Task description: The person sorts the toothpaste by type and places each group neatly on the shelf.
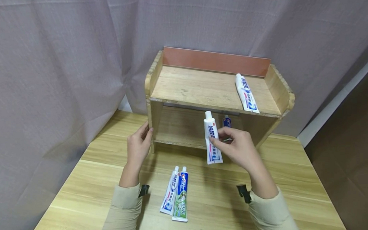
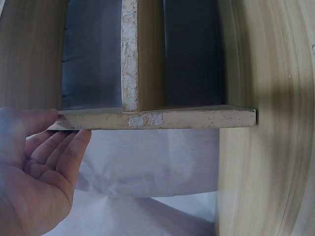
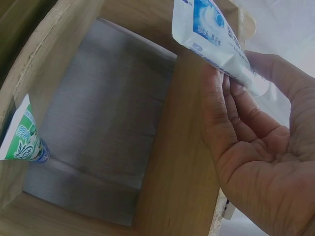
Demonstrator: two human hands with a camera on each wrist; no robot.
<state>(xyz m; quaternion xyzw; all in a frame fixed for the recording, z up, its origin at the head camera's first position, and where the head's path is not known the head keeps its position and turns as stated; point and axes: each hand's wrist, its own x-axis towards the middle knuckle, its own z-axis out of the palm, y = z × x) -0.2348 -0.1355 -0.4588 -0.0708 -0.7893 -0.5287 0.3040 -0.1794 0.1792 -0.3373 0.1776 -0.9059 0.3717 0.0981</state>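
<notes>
Right fingers [image 1: 229, 131] pinch a white tube [image 1: 211, 130] — a blue-and-green tube [image 1: 227, 121] half-hidden behind them, shelf board [image 1: 197, 90] above; left fingers [image 1: 142, 129] grip the rack's side [image 1: 156, 117] — two tubes [image 1: 178, 196] below.

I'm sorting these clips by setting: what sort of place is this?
Probably a staged tabletop set-up rather than a lived-in room: plain greyish cloth hangs behind a wood-grain table, where a small two-tier wooden shelf stands and two toothpaste tubes lie in front.
</notes>
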